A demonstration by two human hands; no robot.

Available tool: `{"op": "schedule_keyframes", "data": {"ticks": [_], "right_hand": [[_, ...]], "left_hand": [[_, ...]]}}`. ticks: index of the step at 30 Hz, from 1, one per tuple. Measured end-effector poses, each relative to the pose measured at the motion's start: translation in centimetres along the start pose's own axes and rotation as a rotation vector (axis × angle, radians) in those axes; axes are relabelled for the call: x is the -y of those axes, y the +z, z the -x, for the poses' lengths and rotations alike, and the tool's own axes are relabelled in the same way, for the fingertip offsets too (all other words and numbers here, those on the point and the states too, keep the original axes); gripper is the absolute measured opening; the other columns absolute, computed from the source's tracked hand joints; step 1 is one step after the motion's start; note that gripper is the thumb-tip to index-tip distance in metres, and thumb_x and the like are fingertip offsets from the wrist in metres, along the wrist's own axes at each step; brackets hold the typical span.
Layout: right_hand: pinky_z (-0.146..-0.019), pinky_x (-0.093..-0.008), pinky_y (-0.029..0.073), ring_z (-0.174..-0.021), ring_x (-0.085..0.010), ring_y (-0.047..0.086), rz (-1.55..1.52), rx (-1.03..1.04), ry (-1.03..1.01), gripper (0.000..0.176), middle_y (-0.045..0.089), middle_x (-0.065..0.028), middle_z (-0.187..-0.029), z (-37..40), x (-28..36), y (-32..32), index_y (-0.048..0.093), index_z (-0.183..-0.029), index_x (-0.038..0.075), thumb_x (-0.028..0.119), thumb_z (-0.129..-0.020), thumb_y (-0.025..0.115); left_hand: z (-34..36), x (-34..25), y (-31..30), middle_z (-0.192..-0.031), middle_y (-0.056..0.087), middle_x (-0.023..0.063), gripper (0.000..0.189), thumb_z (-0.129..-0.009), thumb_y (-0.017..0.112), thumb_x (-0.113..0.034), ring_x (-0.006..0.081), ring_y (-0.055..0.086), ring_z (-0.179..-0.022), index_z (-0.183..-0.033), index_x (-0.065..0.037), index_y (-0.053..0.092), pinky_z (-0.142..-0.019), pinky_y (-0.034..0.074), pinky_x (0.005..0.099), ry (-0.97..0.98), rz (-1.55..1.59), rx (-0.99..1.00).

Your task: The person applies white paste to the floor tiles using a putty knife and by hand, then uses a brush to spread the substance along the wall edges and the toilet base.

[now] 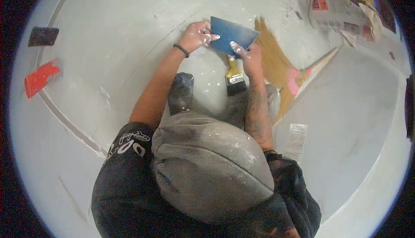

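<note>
A flat blue putty spreader is held up in front of me between both hands. My left hand is closed at its left edge, with white paste on the fingertips. My right hand grips the lower right corner, its paste-smeared thumb lying across the face. Just below the spreader is a paintbrush with a yellow handle and dark bristles pointing toward me. The top of its handle is hidden behind the spreader and my right hand.
A straw broom with pink binding lies close on my right. Beyond it is a printed bag. A white label lies on the right. Over on the left are a black block and a red object. White spots mark the pale floor.
</note>
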State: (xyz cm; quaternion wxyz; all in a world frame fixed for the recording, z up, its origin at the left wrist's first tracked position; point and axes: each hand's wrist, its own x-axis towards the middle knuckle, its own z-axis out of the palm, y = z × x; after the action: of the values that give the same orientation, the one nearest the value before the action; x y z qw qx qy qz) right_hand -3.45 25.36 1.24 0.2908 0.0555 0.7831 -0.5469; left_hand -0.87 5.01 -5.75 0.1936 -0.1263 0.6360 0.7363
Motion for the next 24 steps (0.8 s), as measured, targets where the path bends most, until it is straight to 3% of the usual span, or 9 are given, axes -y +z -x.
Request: {"op": "schedule_keyframes", "data": {"ticks": [4,10,12,13,14,16,20,23,24], "right_hand": [[-0.073,-0.032,0.048,-0.074,-0.0176,0.061,0.244,0.247,-0.161,0.036,0.065,-0.0065,-0.082,-0.4,1.2,1.3,0.059,-0.102,0.0,0.018,-0.073,0.072],[-0.053,-0.0371,0.049,-0.052,-0.026,0.058,0.038,-0.189,-0.155,0.033,0.064,-0.0084,-0.071,-3.6,1.6,2.5,0.059,-0.097,-0.001,0.02,-0.074,0.069],[-0.051,-0.0356,0.046,-0.055,-0.0207,0.058,0.553,-0.237,-0.519,0.024,0.063,-0.0118,-0.078,-5.2,0.9,3.0,0.06,-0.092,-0.002,0.007,-0.07,0.063],[-0.059,-0.0365,0.049,-0.065,-0.0256,0.063,0.789,-0.097,-0.107,0.025,0.064,-0.0166,-0.082,-5.2,1.7,3.0,0.061,-0.092,-0.002,0.004,-0.068,0.059],[-0.066,-0.0392,0.049,-0.076,-0.0361,0.063,0.807,0.008,-0.319,0.039,0.063,-0.0205,-0.086,-5.8,0.7,3.3,0.06,-0.098,0.002,0.018,-0.064,0.07],[-0.07,-0.0382,0.05,-0.083,-0.0328,0.062,0.496,0.056,-0.545,0.044,0.061,-0.0204,-0.095,-6.3,-1.0,4.2,0.057,-0.102,-0.001,0.015,-0.064,0.07],[-0.075,-0.0402,0.05,-0.089,-0.0324,0.061,0.513,0.163,-0.327,0.044,0.058,-0.0171,-0.103,-5.8,-0.6,2.9,0.054,-0.107,0.0,0.012,-0.066,0.068],[-0.078,-0.0468,0.052,-0.095,-0.034,0.059,-0.768,0.33,0.039,0.032,0.055,-0.0147,-0.111,-4.9,1.0,1.7,0.051,-0.111,-0.001,0.006,-0.08,0.055],[-0.078,-0.0468,0.052,-0.095,-0.034,0.059,-0.77,0.333,0.035,0.032,0.055,-0.0147,-0.111,-4.8,1.0,1.3,0.051,-0.111,-0.001,0.006,-0.08,0.055]], "left_hand": [[-1.9,0.9,-1.8,-0.071,0.06,0.0044,0.032,-0.069,0.077,-0.018,0.0102,0.055,-0.067,-0.09,0.001,0.063,-0.061,0.047,0.0252,0.274,-0.176,-0.112],[-4.3,-1.7,-0.9,-0.119,0.052,0.0222,0.076,-0.07,0.071,-0.044,0.0311,0.048,-0.114,-0.124,0.001,0.044,-0.095,0.039,0.0352,0.532,-0.73,-0.312],[-3.2,-3.3,0.9,-0.132,0.042,0.0183,0.082,-0.067,0.076,-0.035,0.0257,0.042,-0.121,-0.131,-0.003,0.037,-0.102,0.031,0.0344,0.438,-0.433,-0.043],[-2.8,-3.4,1.5,-0.136,0.037,0.0197,0.09,-0.064,0.078,-0.036,0.0272,0.035,-0.126,-0.134,0.0,0.033,-0.105,0.026,0.0335,0.399,-0.358,0.026],[-2.8,-3.4,1.6,-0.136,0.037,0.0197,0.09,-0.064,0.078,-0.036,0.0272,0.035,-0.126,-0.134,0.0,0.033,-0.105,0.026,0.0335,0.4,-0.356,0.027],[-2.6,-2.7,1.1,-0.134,0.04,0.0184,0.084,-0.065,0.078,-0.032,0.0252,0.037,-0.125,-0.131,-0.001,0.037,-0.104,0.028,0.0323,0.437,-0.379,-0.106],[-2.5,0.9,-1.1,-0.122,0.053,0.0143,0.051,-0.068,0.06,0.001,0.0278,0.053,-0.111,-0.118,-0.007,0.053,-0.094,0.042,0.0341,0.577,-0.597,-0.351],[-1.7,0.7,-0.1,-0.111,0.059,0.0112,0.042,-0.071,0.053,0.0,0.0279,0.057,-0.101,-0.111,-0.009,0.058,-0.087,0.046,0.0356,0.587,-0.751,-0.433],[-1.5,0.3,0.0,-0.111,0.059,0.0109,0.041,-0.072,0.053,-0.001,0.027,0.057,-0.1,-0.111,-0.01,0.058,-0.087,0.047,0.0351,0.538,-0.836,-0.42]]}}
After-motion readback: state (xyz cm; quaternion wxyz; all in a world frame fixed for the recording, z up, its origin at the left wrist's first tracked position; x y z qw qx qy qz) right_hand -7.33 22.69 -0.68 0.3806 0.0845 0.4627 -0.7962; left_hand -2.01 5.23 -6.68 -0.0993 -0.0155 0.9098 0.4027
